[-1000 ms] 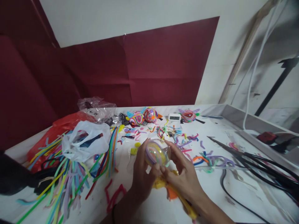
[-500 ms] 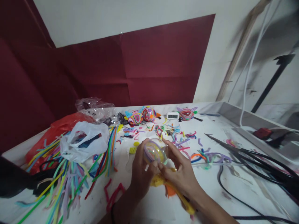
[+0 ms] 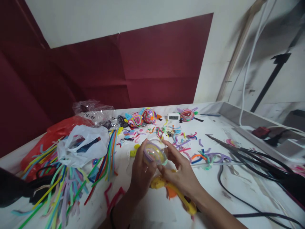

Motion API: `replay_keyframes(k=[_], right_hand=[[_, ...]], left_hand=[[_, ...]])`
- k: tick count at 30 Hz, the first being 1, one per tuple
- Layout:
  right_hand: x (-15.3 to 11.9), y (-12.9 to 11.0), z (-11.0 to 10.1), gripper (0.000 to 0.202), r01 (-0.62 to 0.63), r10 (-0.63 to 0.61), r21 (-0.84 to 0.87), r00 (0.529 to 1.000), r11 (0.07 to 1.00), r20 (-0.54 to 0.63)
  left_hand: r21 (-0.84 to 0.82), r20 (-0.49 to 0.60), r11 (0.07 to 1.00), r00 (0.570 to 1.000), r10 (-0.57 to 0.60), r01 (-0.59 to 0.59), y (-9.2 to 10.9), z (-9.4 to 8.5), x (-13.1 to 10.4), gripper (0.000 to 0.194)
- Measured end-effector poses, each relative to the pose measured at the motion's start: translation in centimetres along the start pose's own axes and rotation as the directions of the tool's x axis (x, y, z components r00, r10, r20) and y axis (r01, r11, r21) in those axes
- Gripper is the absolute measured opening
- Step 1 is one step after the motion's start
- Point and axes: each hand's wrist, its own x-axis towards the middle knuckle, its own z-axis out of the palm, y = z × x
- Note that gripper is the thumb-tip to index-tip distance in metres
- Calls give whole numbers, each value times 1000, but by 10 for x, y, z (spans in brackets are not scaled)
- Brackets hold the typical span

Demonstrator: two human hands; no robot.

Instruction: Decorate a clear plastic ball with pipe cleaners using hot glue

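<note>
Between both hands is a clear plastic ball (image 3: 156,152), with purple, yellow and other coloured fuzzy strips curving over part of it. My left hand (image 3: 140,173) grips its left side, fingers behind and thumb at the lower front. My right hand (image 3: 177,171) holds the right side, fingers curled round the edge and thumb near the bottom. Under my right hand and forearm lies a yellow glue gun (image 3: 188,203) with an orange part. Whether the strips sit inside or outside the ball is hard to tell.
Pipe cleaners (image 3: 64,190) and a white plastic bag (image 3: 82,146) lie left. Decorated balls (image 3: 150,116) and a small digital clock (image 3: 173,117) stand at the back. Large black-handled scissors (image 3: 240,152), a power strip (image 3: 269,143) and a black cable (image 3: 243,194) are right. Cut scraps litter the middle.
The view has swung slightly, so everything sits a little further left. Both hands keep hold of the ball, which appears slightly turned.
</note>
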Motion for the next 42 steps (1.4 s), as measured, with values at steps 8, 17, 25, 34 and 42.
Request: replay_keyframes(k=[8,17,25,34,42], right_hand=[[0,0,1,70,-10,10,6,1000,1000,-3],[-2,-1,3,69,-25,25,-23,999,999,-22],[-3,-4,4,71,-26,24,-47,999,999,-25],[2,-7,-6,71,23,-25,-130,1000,991,-15],[-41,-86,-21,22,458,-428,-192,886,868,180]], left_hand=[[-6,26,999,999,-37,37,-2,-1,3,61],[15,59,999,998,-31,30,-1,-2,3,63],[70,11,997,999,-37,37,2,-1,5,62],[-221,-78,946,963,-259,236,1,1,10,70],[-679,82,639,902,-424,362,18,-6,19,39]])
